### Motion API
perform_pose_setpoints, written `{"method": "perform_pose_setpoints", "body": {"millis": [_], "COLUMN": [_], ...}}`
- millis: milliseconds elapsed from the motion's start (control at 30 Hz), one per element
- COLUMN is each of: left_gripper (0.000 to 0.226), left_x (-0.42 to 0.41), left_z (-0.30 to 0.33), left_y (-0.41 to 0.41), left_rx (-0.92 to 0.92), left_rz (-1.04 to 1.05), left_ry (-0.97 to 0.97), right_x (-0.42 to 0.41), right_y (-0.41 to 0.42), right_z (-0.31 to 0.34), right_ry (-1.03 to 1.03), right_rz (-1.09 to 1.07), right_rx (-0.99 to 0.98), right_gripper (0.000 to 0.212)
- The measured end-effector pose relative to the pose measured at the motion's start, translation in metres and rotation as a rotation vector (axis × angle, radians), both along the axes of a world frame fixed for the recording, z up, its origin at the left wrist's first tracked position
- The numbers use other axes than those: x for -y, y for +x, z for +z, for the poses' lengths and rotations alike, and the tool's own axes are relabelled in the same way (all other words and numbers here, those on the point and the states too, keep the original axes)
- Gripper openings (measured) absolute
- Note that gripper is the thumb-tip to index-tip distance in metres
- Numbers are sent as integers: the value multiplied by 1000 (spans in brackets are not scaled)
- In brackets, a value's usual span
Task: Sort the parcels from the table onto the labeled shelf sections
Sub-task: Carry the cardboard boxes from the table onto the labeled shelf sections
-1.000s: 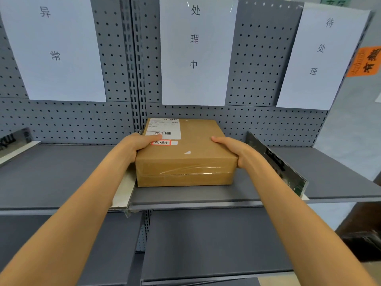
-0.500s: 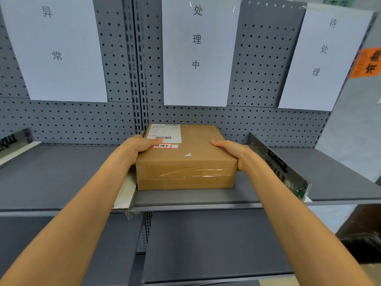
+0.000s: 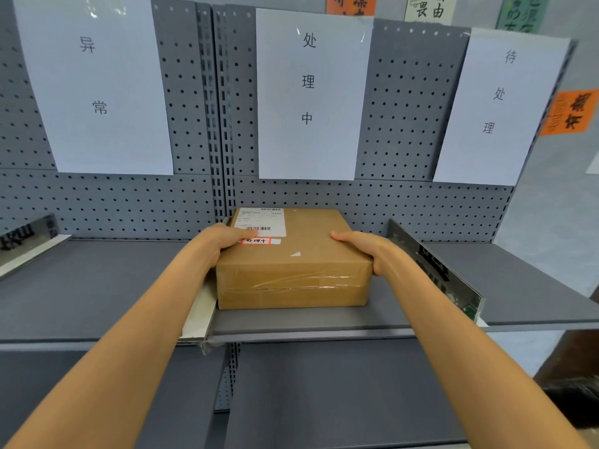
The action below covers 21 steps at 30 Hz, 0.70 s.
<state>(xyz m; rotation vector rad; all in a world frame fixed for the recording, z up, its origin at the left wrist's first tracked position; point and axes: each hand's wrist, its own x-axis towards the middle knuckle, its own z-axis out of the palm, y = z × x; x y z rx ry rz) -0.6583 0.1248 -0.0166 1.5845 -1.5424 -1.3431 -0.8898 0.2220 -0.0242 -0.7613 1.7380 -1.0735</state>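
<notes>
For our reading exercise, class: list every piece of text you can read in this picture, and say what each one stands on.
"异常": left white sheet on the pegboard.
"处理中": middle white sheet.
"待处理": right white sheet.
"处理中": red-bordered sticker on the cardboard parcel.
Shipping label: barcodes, print too small.
Orange sign and top posters: partly cut off, unclear.

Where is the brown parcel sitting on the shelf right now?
In the head view, the brown parcel sits centre frame on the shelf, under the middle paper sign, between two dividers, with the left hand and right hand on its sides.

One head-worn camera looks forward and slightly down, close over both outstretched forearms, squarely facing the pegboard shelf (image 3: 97,286) just beyond the hands.
</notes>
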Motion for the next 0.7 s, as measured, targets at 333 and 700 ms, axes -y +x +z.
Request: {"method": "perform_pose_setpoints", "body": {"millis": [333, 700], "left_gripper": [27, 44], "left_x": [1, -36], "left_z": [1, 53], "left_y": [-1, 10], "left_rx": [266, 743], "left_rz": [-40, -117], "left_ry": [-410, -1012], "right_x": [11, -5], "right_y": [3, 22], "right_z": [15, 63], "right_ry": [-175, -333], "right_rz": [41, 208], "right_rx": [-799, -1532], "right_gripper": [69, 54]}}
